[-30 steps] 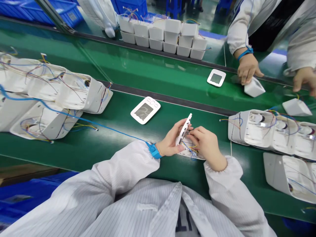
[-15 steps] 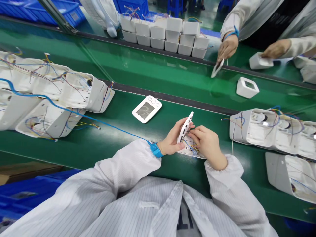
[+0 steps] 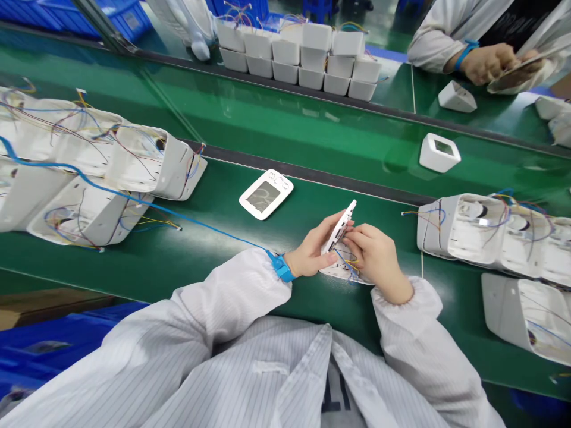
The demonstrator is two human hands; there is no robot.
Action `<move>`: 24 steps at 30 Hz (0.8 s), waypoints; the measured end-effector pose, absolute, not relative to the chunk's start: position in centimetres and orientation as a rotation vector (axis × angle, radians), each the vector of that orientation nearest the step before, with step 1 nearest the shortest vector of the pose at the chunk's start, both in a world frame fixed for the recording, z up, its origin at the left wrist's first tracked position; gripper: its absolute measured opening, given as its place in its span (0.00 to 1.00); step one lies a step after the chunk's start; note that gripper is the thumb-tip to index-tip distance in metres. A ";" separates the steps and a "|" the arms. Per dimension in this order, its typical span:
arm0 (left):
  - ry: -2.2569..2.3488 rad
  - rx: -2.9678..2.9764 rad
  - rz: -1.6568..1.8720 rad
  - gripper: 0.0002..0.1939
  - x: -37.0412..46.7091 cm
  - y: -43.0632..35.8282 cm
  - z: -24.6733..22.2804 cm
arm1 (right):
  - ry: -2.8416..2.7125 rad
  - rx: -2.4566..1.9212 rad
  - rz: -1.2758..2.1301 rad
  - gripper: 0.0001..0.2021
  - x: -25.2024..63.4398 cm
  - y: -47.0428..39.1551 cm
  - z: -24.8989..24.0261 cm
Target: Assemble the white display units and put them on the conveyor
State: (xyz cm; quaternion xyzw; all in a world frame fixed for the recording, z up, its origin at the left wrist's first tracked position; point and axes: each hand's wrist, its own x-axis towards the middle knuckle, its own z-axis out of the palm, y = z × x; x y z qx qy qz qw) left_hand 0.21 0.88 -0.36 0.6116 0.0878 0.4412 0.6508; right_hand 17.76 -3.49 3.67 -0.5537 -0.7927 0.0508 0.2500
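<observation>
My left hand (image 3: 312, 251), with a blue strap at the wrist, grips a thin white panel (image 3: 341, 227) that stands tilted on edge. At the panel's right side my right hand (image 3: 371, 252) has its fingers pinched together; what lies between them is too small to make out. Below both hands, a white housing (image 3: 341, 273) rests on the green bench with blue and yellow wires (image 3: 350, 266) coming out of it. Up and to the left lies a white faceplate (image 3: 266, 194) with a grey screen and round buttons.
White housings with loose wires stand at the left (image 3: 138, 160) and right (image 3: 477, 229). A blue cord (image 3: 196, 224) runs to my left wrist. Across the green belt (image 3: 312, 134), carrying a white device (image 3: 439, 153), are stacked housings (image 3: 285, 52) and another person's hands (image 3: 495, 64).
The white panel in my left hand has turned slightly and leans further right. Across the belt, the other person's hands have drawn back and now hold a flat piece; one white housing there is released.
</observation>
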 end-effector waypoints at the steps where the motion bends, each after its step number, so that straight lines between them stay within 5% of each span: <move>1: 0.195 1.405 0.997 0.39 0.2 0.9 -0.2 | -2.160 -1.503 0.138 0.13 17.8 -3.5 3.6; 17: 0.216 1.524 0.951 0.41 0.1 0.9 0.7 | -2.297 -1.590 -0.025 0.14 17.3 -3.7 3.9; 24: 0.217 1.359 0.938 0.43 0.1 0.8 -0.3 | -2.047 -1.386 0.679 0.15 19.9 -4.5 7.0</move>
